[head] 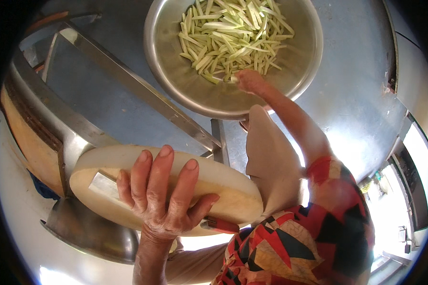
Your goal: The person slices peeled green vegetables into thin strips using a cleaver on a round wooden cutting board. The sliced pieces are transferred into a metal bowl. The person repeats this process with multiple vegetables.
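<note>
My left hand [164, 196] rests with spread fingers, back up, over a thick round cutting board [232, 192]. Beneath it, flat on the board, lies a knife; its broad blade [107, 187] shows past my little finger and its red handle [223, 225] past my thumb. My right hand [250, 81] reaches into a large stainless steel basin [157, 71]. Its fingers are curled at the near edge of a heap of pale green vegetable strips [232, 39], with a pale piece [233, 79] at the fingertips. The palm side is hidden.
The basin is over a blue-grey floor [349, 64]. Metal frame bars [146, 89] run diagonally left of it. Another metal bowl [92, 231] lies below the board at left. A wooden panel [32, 142] is at far left. My beige-trousered leg [271, 156] is beside the board.
</note>
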`<state>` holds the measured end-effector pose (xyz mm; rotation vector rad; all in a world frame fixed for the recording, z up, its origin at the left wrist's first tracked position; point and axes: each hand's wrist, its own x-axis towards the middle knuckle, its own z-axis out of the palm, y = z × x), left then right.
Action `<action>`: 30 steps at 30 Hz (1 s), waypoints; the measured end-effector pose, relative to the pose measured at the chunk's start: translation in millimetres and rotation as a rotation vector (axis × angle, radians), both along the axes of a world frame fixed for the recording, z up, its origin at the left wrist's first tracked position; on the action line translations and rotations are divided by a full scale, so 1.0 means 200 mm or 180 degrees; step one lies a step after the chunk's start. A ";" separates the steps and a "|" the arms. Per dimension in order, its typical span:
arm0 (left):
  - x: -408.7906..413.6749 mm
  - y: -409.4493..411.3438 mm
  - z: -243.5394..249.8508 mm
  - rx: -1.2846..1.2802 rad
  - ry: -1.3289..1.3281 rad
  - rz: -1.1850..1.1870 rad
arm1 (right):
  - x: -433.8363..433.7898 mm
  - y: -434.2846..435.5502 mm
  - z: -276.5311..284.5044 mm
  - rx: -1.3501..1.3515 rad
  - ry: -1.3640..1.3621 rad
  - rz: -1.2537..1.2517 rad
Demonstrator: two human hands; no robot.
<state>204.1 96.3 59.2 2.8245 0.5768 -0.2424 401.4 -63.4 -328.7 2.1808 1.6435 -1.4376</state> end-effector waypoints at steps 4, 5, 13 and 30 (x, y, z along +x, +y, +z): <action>0.02 -0.01 -0.01 -0.0030 -0.0150 0.0221 | -0.14 -0.16 -0.14 0.0072 -0.0562 0.0059; 0.03 -0.01 -0.01 0.0002 -0.0158 0.0208 | -0.15 -0.19 -0.15 0.0087 -0.0647 -0.0004; 0.03 0.01 0.00 0.0055 0.0104 -0.0048 | -0.04 -0.19 -0.21 -0.0093 0.0958 -0.1766; 0.05 0.02 0.00 0.0003 0.0080 0.0030 | 0.11 0.24 0.09 0.0443 0.1731 -0.2651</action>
